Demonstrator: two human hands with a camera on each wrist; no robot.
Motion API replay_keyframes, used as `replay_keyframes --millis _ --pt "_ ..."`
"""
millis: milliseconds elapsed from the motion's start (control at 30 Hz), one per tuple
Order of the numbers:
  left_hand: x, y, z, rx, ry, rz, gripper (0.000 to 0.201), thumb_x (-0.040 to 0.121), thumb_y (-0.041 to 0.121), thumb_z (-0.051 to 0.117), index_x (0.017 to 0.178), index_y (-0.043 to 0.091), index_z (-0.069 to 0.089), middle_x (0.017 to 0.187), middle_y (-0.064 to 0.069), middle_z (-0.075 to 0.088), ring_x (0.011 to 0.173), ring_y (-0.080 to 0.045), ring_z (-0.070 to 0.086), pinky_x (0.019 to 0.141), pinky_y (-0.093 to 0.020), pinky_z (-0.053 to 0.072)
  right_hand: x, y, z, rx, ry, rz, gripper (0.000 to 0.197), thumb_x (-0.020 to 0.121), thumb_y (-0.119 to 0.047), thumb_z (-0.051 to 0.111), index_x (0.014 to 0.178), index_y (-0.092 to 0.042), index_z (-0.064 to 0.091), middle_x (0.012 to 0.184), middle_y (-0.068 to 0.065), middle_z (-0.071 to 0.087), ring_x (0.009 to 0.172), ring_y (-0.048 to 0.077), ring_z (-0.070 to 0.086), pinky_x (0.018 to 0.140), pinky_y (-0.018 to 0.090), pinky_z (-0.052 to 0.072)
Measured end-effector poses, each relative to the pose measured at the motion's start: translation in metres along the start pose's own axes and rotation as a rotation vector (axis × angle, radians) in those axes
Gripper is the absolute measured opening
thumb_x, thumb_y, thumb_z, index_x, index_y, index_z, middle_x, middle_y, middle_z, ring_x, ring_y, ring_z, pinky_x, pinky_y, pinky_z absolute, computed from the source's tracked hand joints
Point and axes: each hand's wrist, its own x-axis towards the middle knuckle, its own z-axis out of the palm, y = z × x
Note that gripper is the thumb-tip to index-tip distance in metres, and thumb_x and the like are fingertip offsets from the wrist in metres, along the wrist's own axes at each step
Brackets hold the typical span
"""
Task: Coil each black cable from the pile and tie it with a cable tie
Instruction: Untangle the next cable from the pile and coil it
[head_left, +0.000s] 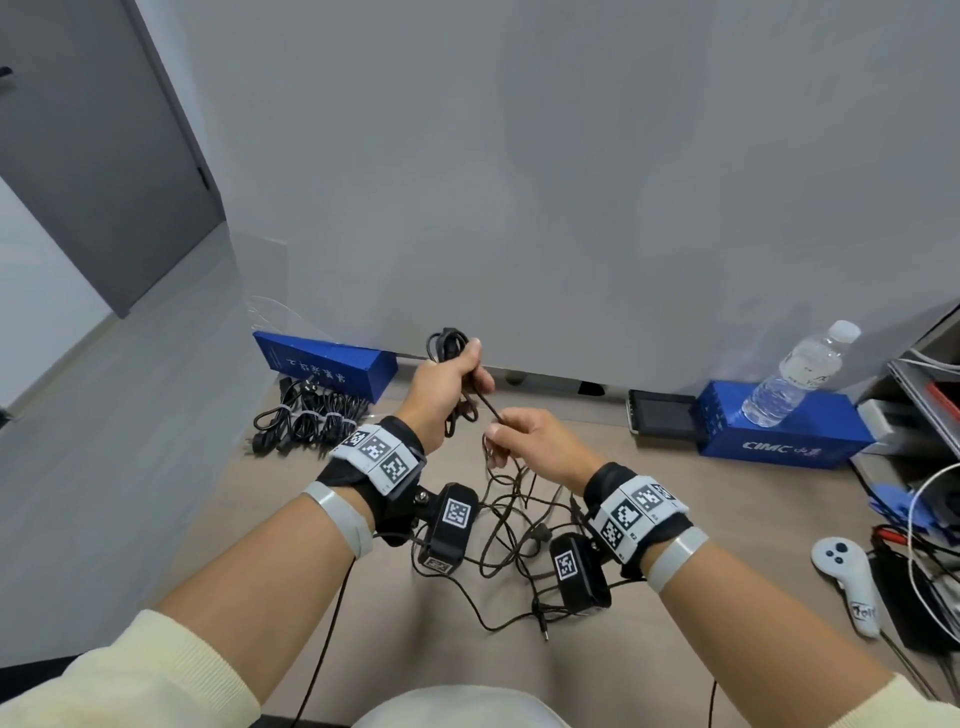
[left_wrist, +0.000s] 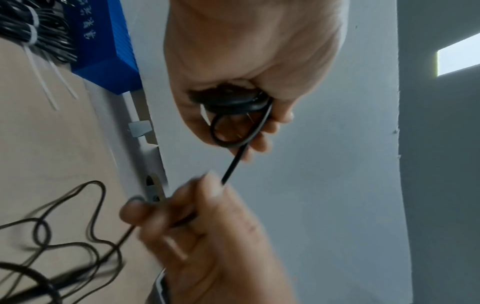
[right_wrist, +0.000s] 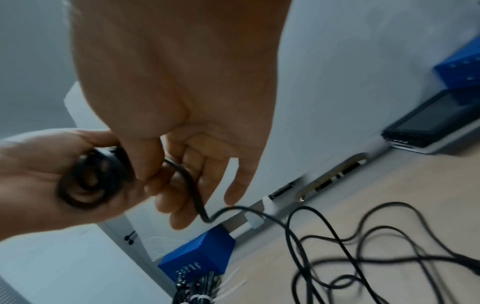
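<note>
A thin black cable (head_left: 511, 512) is seen in two parts: several small loops (head_left: 448, 345) are gathered in the left grip, and the rest trails down from the right grip into a loose tangle lying on the bench (head_left: 701, 525) just below both hands. Its slim plug end (head_left: 544, 631) lies on the bench nearest the person.

The left hand (head_left: 445, 391) is raised above the bench with its fingers curled round the coiled loops, so this grip is closed on the cable. Just to its right and slightly lower, the right hand (head_left: 530, 436) pinches the taut strand between thumb and forefinger; in the right wrist view the remaining fingers (right_wrist: 233, 185) are seen hanging fairly straight. The two hands are close together, joined by a short straight stretch of cable.

The bench is a pale wood tone and is backed by a plain grey partition (head_left: 571, 182). To the left of the grip, coiled and tied cables (head_left: 306, 415) lie beside a blue box (head_left: 324, 366). To the right, a larger blue box (head_left: 779, 426) carries a water bottle (head_left: 797, 374), and a white controller (head_left: 847, 582) lies nearer the person.
</note>
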Motion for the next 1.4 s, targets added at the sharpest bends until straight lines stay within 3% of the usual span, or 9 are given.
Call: replay_keyframes --millis 200,433,567,667,833,1067,1200,1300,1400 --pt "-0.003 0.023 -0.003 -0.297 -0.175 -0.028 0.042 0.102 0.044 0.049 0.069 0.018 0.052 0.052 0.001 0.039 0.047 -0.015 0.043 0.063 -0.033 0.051 -0.001 0.03 -0.007 -0.133 -0.038 0.089 0.026 0.087 -0.047 0.067 0.096 -0.024 0.074 0.106 -0.001 0.075 0.105 0.017 0.068 0.097 0.039 0.052" --pt "0.002 0.072 -0.017 -0.501 -0.119 0.129 0.044 0.103 0.047 0.043 0.07 0.018 0.046 0.045 0.004 0.035 0.04 -0.011 0.036 0.048 -0.024 0.038 -0.005 0.071 -0.018 -0.225 -0.005 0.281 0.023 0.098 -0.011 0.058 0.08 -0.021 0.067 0.079 0.0 0.072 0.078 0.017 0.068 0.09 0.04 0.057" --pt "0.006 0.077 -0.032 -0.523 -0.063 0.12 0.044 0.102 0.049 0.045 0.07 0.019 0.046 0.045 0.004 0.035 0.04 -0.011 0.036 0.047 -0.023 0.038 -0.017 0.087 -0.022 -0.332 -0.086 0.42 0.033 0.098 -0.004 0.053 0.071 -0.02 0.064 0.073 -0.005 0.066 0.072 0.011 0.061 0.071 0.02 0.051" --pt "0.006 0.066 -0.028 -0.503 -0.052 0.074 0.044 0.101 0.05 0.046 0.07 0.019 0.047 0.046 0.004 0.035 0.04 -0.011 0.037 0.048 -0.023 0.038 -0.016 0.091 -0.021 -0.336 -0.069 0.482 0.029 0.096 -0.007 0.057 0.072 -0.02 0.065 0.077 -0.005 0.068 0.075 0.013 0.064 0.083 0.033 0.055" --pt "0.0 0.048 -0.014 -0.434 -0.057 -0.002 0.041 0.1 0.048 0.049 0.071 0.019 0.049 0.049 0.004 0.04 0.044 -0.011 0.042 0.053 -0.026 0.043 -0.012 0.06 -0.021 -0.239 0.003 0.44 0.016 0.093 -0.01 0.061 0.093 -0.024 0.069 0.1 0.003 0.074 0.095 0.016 0.068 0.098 0.039 0.053" --pt "-0.004 0.027 0.005 -0.516 -0.002 -0.025 0.036 0.1 0.04 0.055 0.075 0.016 0.051 0.057 0.001 0.052 0.049 -0.014 0.055 0.055 -0.028 0.054 0.002 -0.005 0.005 -0.072 -0.192 0.074 0.058 0.09 -0.008 0.067 0.143 -0.026 0.049 0.146 -0.001 0.054 0.135 0.01 0.047 0.113 0.029 0.036" --pt "-0.003 0.024 0.009 -0.621 0.082 -0.013 0.035 0.097 0.041 0.059 0.075 0.015 0.052 0.057 0.001 0.05 0.047 -0.014 0.051 0.05 -0.027 0.051 0.01 -0.02 0.019 -0.117 -0.25 -0.03 0.026 0.092 -0.025 0.066 0.117 -0.034 0.064 0.127 -0.014 0.064 0.109 -0.007 0.056 0.092 0.022 0.04" --pt "0.003 0.024 0.003 -0.65 0.218 0.034 0.034 0.096 0.041 0.061 0.075 0.015 0.052 0.055 0.002 0.049 0.044 -0.013 0.05 0.05 -0.027 0.051 0.012 -0.019 0.026 -0.028 -0.277 0.028 0.007 0.092 -0.024 0.065 0.095 -0.03 0.067 0.111 -0.013 0.071 0.106 0.002 0.065 0.097 0.029 0.047" --pt "0.01 0.021 -0.007 -0.603 0.439 0.125 0.037 0.097 0.038 0.062 0.07 0.014 0.051 0.047 0.005 0.047 0.04 -0.011 0.048 0.049 -0.029 0.049 0.009 -0.018 0.027 -0.002 -0.285 0.038 0.011 0.098 -0.013 0.061 0.09 -0.021 0.061 0.093 -0.004 0.068 0.081 -0.002 0.065 0.079 0.017 0.047"
